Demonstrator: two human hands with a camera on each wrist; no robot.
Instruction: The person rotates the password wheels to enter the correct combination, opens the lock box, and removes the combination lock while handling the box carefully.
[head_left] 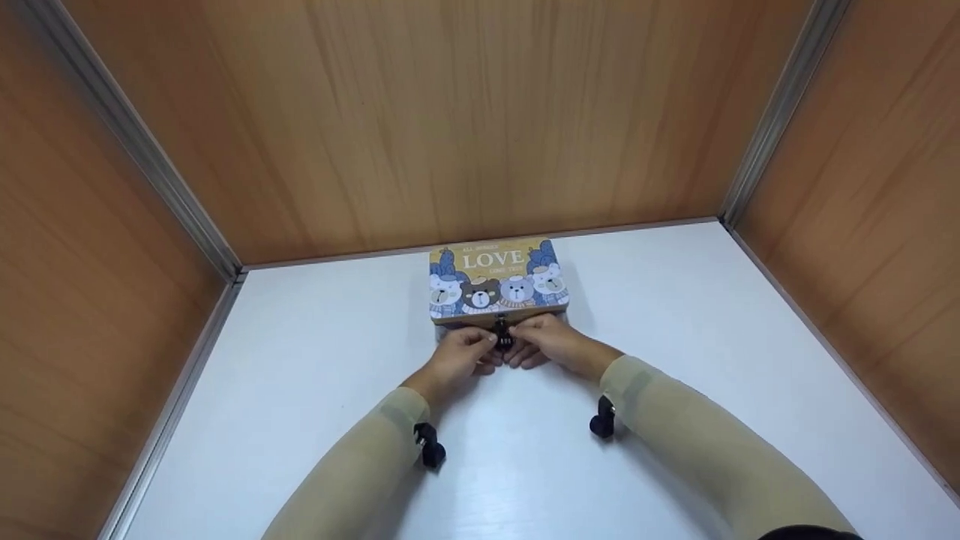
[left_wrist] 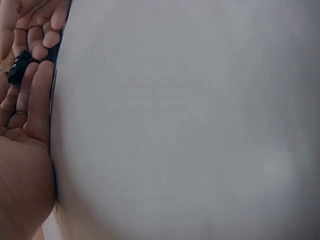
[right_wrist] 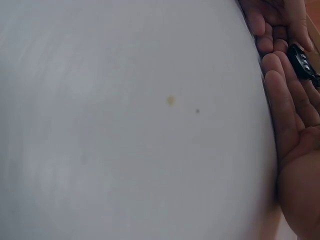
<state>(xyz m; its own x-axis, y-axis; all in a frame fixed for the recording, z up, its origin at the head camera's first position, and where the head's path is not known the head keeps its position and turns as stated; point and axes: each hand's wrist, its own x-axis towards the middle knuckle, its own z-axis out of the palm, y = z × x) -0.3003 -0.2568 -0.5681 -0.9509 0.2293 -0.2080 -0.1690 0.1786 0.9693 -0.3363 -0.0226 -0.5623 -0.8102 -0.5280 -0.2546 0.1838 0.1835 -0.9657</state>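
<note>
Padlock (head_left: pixel 504 340), left grip (head_left: pixel 459 352) beside, right grip (head_left: pixel 551 342) opposite

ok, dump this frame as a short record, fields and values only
box: closed, bear print, LOVE on top
padlock: black, number dials, at box front; digits unreadable, locked or not unclear
left hand: holds padlock from its left
right hand: holds padlock from its right
table: white
walls: wood-grain
</note>
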